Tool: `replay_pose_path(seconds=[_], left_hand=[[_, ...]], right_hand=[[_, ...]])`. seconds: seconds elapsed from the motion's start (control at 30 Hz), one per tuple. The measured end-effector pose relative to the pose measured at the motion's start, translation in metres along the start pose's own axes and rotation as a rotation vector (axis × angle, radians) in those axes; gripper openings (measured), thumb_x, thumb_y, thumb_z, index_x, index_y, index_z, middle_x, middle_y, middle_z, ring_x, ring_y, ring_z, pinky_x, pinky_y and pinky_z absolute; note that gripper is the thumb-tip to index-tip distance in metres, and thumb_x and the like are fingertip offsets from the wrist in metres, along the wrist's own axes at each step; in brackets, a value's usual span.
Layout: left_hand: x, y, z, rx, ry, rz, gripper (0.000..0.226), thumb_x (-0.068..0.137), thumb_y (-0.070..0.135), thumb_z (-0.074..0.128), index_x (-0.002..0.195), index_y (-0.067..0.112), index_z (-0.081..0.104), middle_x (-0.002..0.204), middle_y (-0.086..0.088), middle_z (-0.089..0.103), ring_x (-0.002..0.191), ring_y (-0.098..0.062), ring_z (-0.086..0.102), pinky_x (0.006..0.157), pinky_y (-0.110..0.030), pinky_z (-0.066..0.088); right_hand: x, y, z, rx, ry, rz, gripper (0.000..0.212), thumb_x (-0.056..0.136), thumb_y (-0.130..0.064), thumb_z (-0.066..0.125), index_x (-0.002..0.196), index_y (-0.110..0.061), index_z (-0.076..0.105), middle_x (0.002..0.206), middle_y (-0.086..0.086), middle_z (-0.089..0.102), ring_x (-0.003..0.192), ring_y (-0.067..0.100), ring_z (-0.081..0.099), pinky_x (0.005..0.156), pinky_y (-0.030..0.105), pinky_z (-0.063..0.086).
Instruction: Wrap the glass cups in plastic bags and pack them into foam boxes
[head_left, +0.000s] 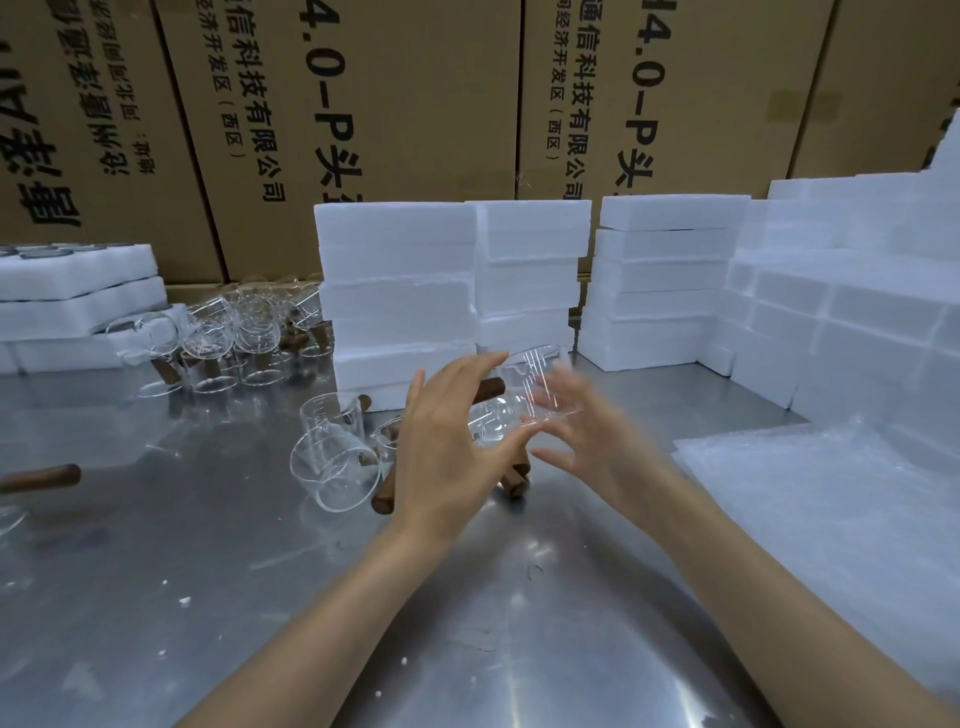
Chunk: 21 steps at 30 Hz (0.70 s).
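So both hands are up over the middle of the steel table (208, 545), with a glass cup (501, 415) between them. The left hand (452, 452) has its fingers spread and the thumb reaching toward the cup, looks like it's touching the glass at the base, but I can't tell if it's really gripping. The right hand (587, 431) is motion-blurred, fingers splayed, and there's a clear plastic bag (540, 379) smeared in front of it around the cup's top end. Whether that hand has hold of the bag, honestly can't tell either. The cup's wooden handle (488, 387) pokes out at about 11 o'clock from the cup, behind the left fingers.

At 9 o'clock from the left hand a few more loose cups (332, 462) lie tipped on their sides, wooden handles sticking out. Further out at 10 o'clock there's a cluster of standing cups (244, 332) next to a low pile of foam trays (78, 301).

Straight ahead at 12 o'clock are stacks of white foam boxes (400, 291), with more foam stacks (831, 312) running round to 2 o'clock. A flat pile of plastic bags (810, 499) sits at 3 o'clock on the table. Big cardboard cartons (415, 104) with printed text fill the back.
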<state>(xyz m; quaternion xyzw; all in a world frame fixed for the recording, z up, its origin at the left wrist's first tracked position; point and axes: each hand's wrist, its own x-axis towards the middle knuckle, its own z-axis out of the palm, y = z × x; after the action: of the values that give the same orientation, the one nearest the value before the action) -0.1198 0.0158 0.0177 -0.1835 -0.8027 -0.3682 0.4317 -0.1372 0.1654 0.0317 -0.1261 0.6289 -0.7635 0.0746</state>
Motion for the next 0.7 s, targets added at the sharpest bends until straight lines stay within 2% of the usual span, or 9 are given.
replay_pose_path(seconds=[0.07, 0.13, 0.2, 0.27, 0.3, 0.37, 0.5, 0.57, 0.7], left_hand=[[-0.001, -0.001, 0.001, 0.083, 0.012, 0.034, 0.060, 0.074, 0.033, 0.080, 0.128, 0.021, 0.056, 0.125, 0.005, 0.061, 0.126, -0.014, 0.050, 0.117, -0.039, 0.014], [-0.002, 0.000, 0.002, 0.123, 0.028, 0.073, 0.069, 0.075, 0.032, 0.080, 0.136, 0.020, 0.048, 0.134, 0.003, 0.056, 0.136, -0.018, 0.040, 0.117, -0.032, 0.004], [-0.002, 0.001, 0.002, 0.106, 0.039, 0.086, 0.089, 0.072, 0.042, 0.079, 0.144, 0.020, 0.031, 0.145, 0.003, 0.043, 0.142, -0.018, 0.029, 0.118, -0.025, -0.005], [-0.001, 0.000, 0.001, 0.073, 0.023, 0.069, 0.103, 0.068, 0.052, 0.076, 0.148, 0.020, 0.019, 0.152, 0.004, 0.031, 0.144, -0.016, 0.024, 0.117, -0.023, -0.010], [-0.002, -0.001, 0.001, 0.056, 0.004, 0.053, 0.105, 0.068, 0.055, 0.075, 0.148, 0.020, 0.017, 0.154, 0.004, 0.029, 0.144, -0.013, 0.024, 0.117, -0.022, -0.011], [-0.003, -0.002, 0.002, 0.019, -0.035, 0.019, 0.105, 0.067, 0.059, 0.071, 0.149, 0.018, 0.020, 0.153, 0.004, 0.031, 0.142, -0.007, 0.023, 0.115, -0.018, -0.011], [-0.004, -0.003, 0.006, -0.053, -0.070, 0.007, 0.084, 0.070, 0.051, 0.076, 0.141, 0.022, 0.039, 0.137, 0.017, 0.045, 0.133, -0.002, 0.038, 0.114, -0.015, -0.005], [-0.003, -0.004, 0.006, -0.043, -0.029, 0.011, 0.071, 0.073, 0.044, 0.077, 0.135, 0.025, 0.047, 0.125, 0.019, 0.052, 0.122, 0.003, 0.044, 0.114, -0.018, -0.004], [-0.001, -0.006, 0.004, 0.067, 0.048, 0.018, 0.063, 0.075, 0.032, 0.079, 0.131, 0.028, 0.052, 0.119, 0.011, 0.056, 0.115, 0.000, 0.046, 0.116, -0.031, -0.001]], right_hand=[[-0.001, 0.005, 0.005, -0.243, 0.110, -0.071, 0.065, 0.061, -0.060, 0.069, 0.116, -0.034, 0.047, 0.113, -0.020, 0.054, 0.096, -0.003, 0.063, 0.084, 0.028, 0.050], [0.000, 0.009, 0.006, -0.355, 0.200, -0.112, 0.073, 0.057, -0.059, 0.075, 0.117, -0.028, 0.046, 0.112, -0.013, 0.055, 0.100, 0.004, 0.062, 0.088, 0.030, 0.051], [0.001, 0.007, 0.004, -0.282, 0.219, -0.106, 0.059, 0.063, -0.054, 0.076, 0.108, -0.021, 0.054, 0.109, -0.004, 0.060, 0.097, 0.009, 0.063, 0.089, 0.033, 0.052], [0.002, 0.003, 0.003, -0.084, 0.184, -0.036, 0.040, 0.081, -0.046, 0.062, 0.107, -0.015, 0.060, 0.101, 0.001, 0.066, 0.092, 0.014, 0.065, 0.091, 0.036, 0.051], [0.002, 0.002, 0.003, -0.003, 0.164, -0.005, 0.041, 0.086, -0.043, 0.053, 0.114, -0.012, 0.060, 0.099, 0.002, 0.068, 0.092, 0.016, 0.065, 0.090, 0.035, 0.051], [0.001, 0.000, 0.003, 0.085, 0.127, 0.035, 0.049, 0.089, -0.042, 0.045, 0.121, -0.007, 0.058, 0.100, 0.006, 0.070, 0.095, 0.018, 0.067, 0.085, 0.031, 0.052], [-0.002, -0.002, 0.003, 0.130, 0.011, 0.101, 0.055, 0.084, -0.049, 0.045, 0.105, -0.003, 0.066, 0.096, 0.014, 0.069, 0.096, 0.024, 0.066, 0.094, 0.035, 0.047], [-0.001, -0.002, 0.002, 0.120, -0.041, 0.142, 0.058, 0.076, -0.054, 0.048, 0.102, -0.006, 0.066, 0.100, 0.011, 0.070, 0.103, 0.023, 0.064, 0.099, 0.040, 0.043], [0.002, 0.000, 0.002, 0.021, -0.014, 0.129, 0.055, 0.079, -0.057, 0.053, 0.119, -0.020, 0.060, 0.120, 0.002, 0.064, 0.113, 0.015, 0.059, 0.100, 0.045, 0.043]])
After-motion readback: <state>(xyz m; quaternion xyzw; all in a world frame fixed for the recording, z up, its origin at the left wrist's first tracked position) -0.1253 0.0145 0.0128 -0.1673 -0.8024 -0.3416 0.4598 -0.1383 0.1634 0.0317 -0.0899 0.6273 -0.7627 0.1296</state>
